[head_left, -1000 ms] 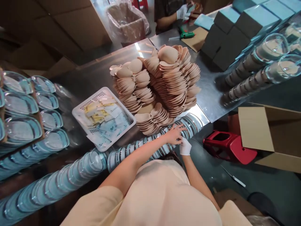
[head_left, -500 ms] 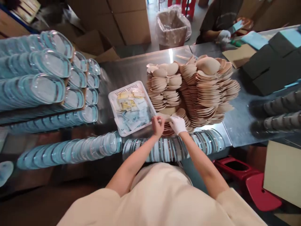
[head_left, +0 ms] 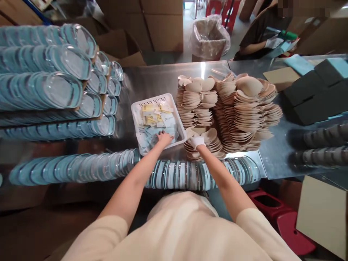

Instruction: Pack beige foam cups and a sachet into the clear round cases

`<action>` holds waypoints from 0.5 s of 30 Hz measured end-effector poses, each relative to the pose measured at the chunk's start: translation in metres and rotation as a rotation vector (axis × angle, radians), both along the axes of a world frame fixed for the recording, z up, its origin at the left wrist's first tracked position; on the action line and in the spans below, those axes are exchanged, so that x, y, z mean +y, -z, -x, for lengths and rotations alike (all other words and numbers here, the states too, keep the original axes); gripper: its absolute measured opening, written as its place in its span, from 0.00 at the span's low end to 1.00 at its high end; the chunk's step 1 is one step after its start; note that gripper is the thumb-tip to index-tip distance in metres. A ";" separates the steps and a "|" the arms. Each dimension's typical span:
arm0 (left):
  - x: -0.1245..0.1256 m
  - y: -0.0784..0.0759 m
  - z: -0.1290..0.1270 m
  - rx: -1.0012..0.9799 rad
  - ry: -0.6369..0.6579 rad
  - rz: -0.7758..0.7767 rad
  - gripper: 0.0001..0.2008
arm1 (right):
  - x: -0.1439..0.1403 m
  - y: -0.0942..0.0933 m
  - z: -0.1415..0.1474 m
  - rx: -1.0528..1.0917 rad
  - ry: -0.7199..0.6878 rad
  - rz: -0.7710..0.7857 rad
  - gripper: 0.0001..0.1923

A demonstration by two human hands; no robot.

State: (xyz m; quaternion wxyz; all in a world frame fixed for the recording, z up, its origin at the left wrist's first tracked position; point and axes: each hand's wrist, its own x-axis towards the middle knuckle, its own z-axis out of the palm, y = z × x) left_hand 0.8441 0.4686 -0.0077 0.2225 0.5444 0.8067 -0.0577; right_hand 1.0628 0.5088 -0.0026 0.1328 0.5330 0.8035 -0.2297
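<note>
My left hand (head_left: 163, 138) reaches into a white perforated basket (head_left: 137, 110) and rests on the small blue and yellow packets (head_left: 156, 119) inside it. My right hand (head_left: 196, 141), in a white glove, lies on the low front stack of beige moulded pads (head_left: 210, 141). Whether its fingers grip a pad is hidden. Taller piles of the same pads (head_left: 239, 110) rise behind it. A row of clear blue-rimmed lids (head_left: 190, 174) lies on its side along the near table edge under both forearms.
Long stacks of clear blue-rimmed trays (head_left: 54, 83) fill the left side. Dark boxes (head_left: 315, 90) and stacked cups (head_left: 320, 148) sit right. Another person (head_left: 258, 40) works at the far end of the steel table (head_left: 152, 78). A bagged bin (head_left: 209, 38), a red stool (head_left: 285, 221) and cartons stand around.
My left hand has moved left from the front pad stack into the white basket. My right hand stays at the front pad stack. The view has shifted slightly.
</note>
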 end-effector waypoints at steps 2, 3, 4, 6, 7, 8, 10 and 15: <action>-0.009 -0.007 0.009 -0.027 0.012 -0.003 0.17 | -0.003 0.004 0.006 0.031 0.098 0.015 0.19; -0.015 -0.011 0.014 -0.031 0.012 -0.008 0.16 | -0.004 0.005 0.006 0.041 0.135 0.017 0.18; -0.022 -0.015 0.019 -0.024 0.012 -0.012 0.15 | -0.005 0.005 0.004 0.052 0.168 0.021 0.15; -0.036 -0.023 0.029 -0.038 -0.002 -0.023 0.13 | -0.007 0.003 -0.007 0.083 0.228 0.035 0.14; -0.043 -0.028 0.034 -0.083 -0.034 -0.043 0.12 | -0.009 0.000 -0.015 0.095 0.256 0.046 0.15; -0.049 -0.031 0.038 -0.163 -0.099 -0.089 0.12 | -0.012 -0.003 -0.024 0.121 0.295 0.049 0.16; -0.061 -0.037 0.041 -0.472 -0.330 -0.268 0.14 | -0.026 -0.010 -0.041 0.289 0.416 0.008 0.18; -0.095 -0.041 -0.005 -1.169 -0.608 -0.335 0.24 | -0.107 -0.041 -0.056 1.087 0.330 -0.244 0.15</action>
